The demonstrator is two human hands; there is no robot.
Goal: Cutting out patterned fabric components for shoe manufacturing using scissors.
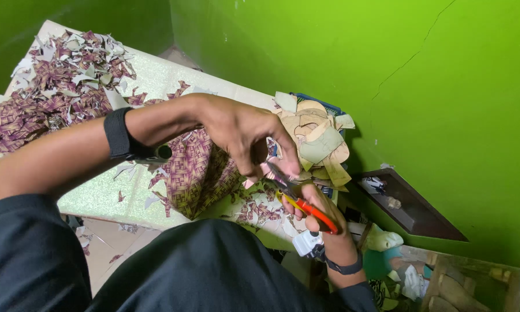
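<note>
My right hand [320, 216] grips orange scissors [306, 207]; left hand [245, 136] pinches patterned fabric [196, 173]. Scrap heap [52, 86] covers the table's [156, 78] far corner; fabric remains uncut.

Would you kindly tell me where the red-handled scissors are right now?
In the head view, the red-handled scissors sit right of centre in the right hand, blades pointing up towards the left hand, just below the stack of beige cut-outs.
</note>
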